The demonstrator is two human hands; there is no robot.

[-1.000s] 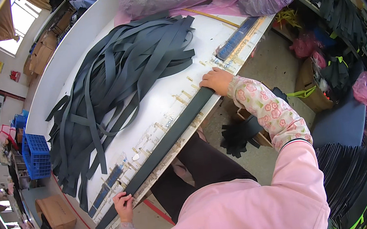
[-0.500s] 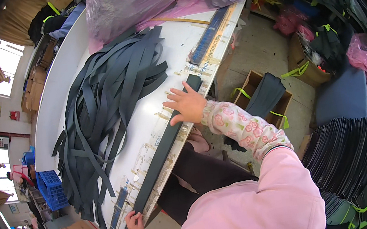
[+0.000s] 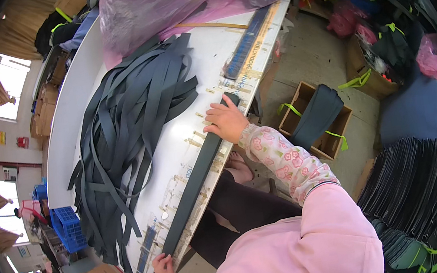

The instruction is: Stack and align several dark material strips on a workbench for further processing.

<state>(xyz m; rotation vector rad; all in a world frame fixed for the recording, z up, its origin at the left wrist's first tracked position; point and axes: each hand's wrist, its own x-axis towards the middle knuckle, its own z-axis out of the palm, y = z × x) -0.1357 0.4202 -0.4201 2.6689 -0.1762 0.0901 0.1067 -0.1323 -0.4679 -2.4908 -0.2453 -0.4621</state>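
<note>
Head view, single frame. A long dark grey strip (image 3: 194, 180) lay along the near edge of the white worktable (image 3: 71, 111), running from the far right end near the table's taped ruler markings down to the near left corner. The right hand (image 3: 226, 121) rested flat on the strip's far end, fingers spread and pressing down, palm on the fabric; not clamped around it, as far as could be seen. The left hand (image 3: 163, 267) sat at the strip's opposite end, at the table's lower edge, fingers curled over the strip; whether it pinched the strip or only steadied it could not be told. The two hands were well apart, with nearly the whole strip stretched between them. Beyond the strip, toward the table's middle, lay a large loose heap of dark strips (image 3: 130, 131), fanned out and overlapping, apart from the single strip. A bulky pink plastic bag (image 3: 185, 1) sat at the table's far end, touching the heap's upper edge. On the floor to the right stood an open cardboard box (image 3: 333, 141) holding a bundle of dark fabric (image 3: 317, 116) tied with green cord. A blue crate (image 3: 66, 229) stood left of the table.
</note>
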